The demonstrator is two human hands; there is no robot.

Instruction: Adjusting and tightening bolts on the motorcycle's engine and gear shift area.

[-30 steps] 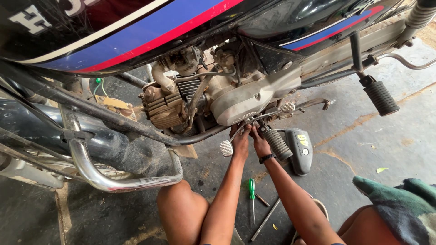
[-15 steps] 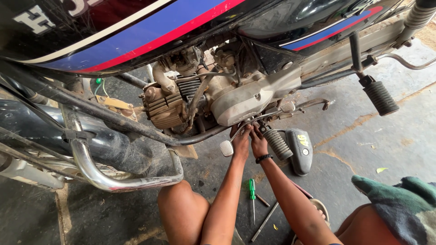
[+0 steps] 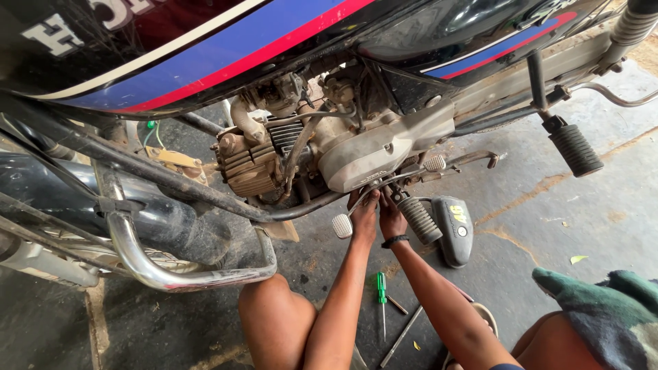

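Both hands meet under the engine case [image 3: 384, 154] of a motorcycle parked on a concrete floor [image 3: 548, 205], pressed side by side against the underside of the pale cover. The left hand [image 3: 364, 214] reaches up with its fingers curled onto the case's lower edge, just right of the square gear-lever pad [image 3: 342, 225]; the right hand [image 3: 391, 218], with a dark band at the wrist, lies touching it, fingers tucked up behind the ribbed footpeg [image 3: 419, 220]. Whether either hand pinches a small part there cannot be told, since the fingertips are hidden in shadow. Both forearms run up from the bottom edge of the view, nearly parallel, between the person's bare knees. Room is tight: the frame tube [image 3: 205, 195] and chrome crash guard [image 3: 171, 274] close in on the left, the footpeg and a dark side cover [image 3: 454, 229] lying on the floor hem in the right. Behind the forearms, on the floor, lie a green-handled screwdriver [image 3: 382, 291] and a thin metal rod [image 3: 401, 336], near each other. The floor to the far right, past the rear footpeg [image 3: 574, 149], lies open.
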